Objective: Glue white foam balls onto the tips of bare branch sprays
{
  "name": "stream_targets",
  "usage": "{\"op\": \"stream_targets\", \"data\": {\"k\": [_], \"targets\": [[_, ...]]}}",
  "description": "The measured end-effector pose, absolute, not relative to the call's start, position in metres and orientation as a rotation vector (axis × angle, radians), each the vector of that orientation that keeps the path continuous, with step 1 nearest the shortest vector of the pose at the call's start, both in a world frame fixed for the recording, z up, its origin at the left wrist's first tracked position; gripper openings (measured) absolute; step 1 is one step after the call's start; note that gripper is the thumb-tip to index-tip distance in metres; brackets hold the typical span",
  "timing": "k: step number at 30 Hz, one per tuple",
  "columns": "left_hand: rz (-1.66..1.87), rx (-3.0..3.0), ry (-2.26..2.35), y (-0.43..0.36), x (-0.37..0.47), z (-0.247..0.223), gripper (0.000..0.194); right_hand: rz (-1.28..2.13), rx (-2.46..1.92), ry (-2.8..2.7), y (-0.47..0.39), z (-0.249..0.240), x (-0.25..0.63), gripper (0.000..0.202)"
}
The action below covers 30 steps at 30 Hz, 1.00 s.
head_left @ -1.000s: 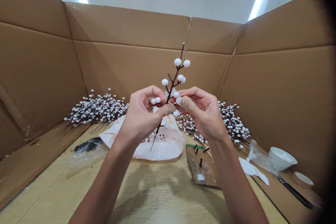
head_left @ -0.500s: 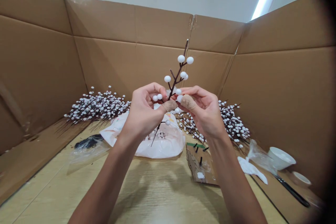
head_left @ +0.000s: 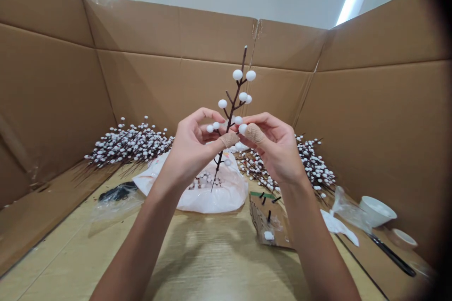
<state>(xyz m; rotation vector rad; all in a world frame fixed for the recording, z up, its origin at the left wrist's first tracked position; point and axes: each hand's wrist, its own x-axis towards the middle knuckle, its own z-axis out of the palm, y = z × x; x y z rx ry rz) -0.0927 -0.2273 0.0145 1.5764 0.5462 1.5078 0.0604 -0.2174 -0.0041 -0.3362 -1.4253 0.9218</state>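
A dark brown artificial berry branch with white berries stands nearly upright in front of me. My left hand is closed on its stem, thumb and fingers pinching around the middle. At the right side of the stem, my right hand pinches a white berry between thumb and fingers. Beige tape wraps both thumbs. One side twig and the top of the stem carry no berry. Below the hands, a white plastic bag lies open with loose white berries inside.
Finished-looking berry branches lie in a left pile and a right pile. A cardboard piece with black pegs sits at right. Beyond it are a white cup, a black-handled tool and clear plastic. Cardboard walls surround the table.
The branch has turned slightly more upright, its top shifting left and its lower end right. Both hands keep their grip and have barely moved.
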Motion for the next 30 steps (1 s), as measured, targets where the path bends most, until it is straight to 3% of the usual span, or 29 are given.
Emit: {"op": "stream_targets", "data": {"k": [30], "targets": [[1.668,1.458,0.618,-0.221,-0.089,0.012,0.062,0.898,-0.385,-1.48,-0.205,-0.015,0.054,0.013]]}}
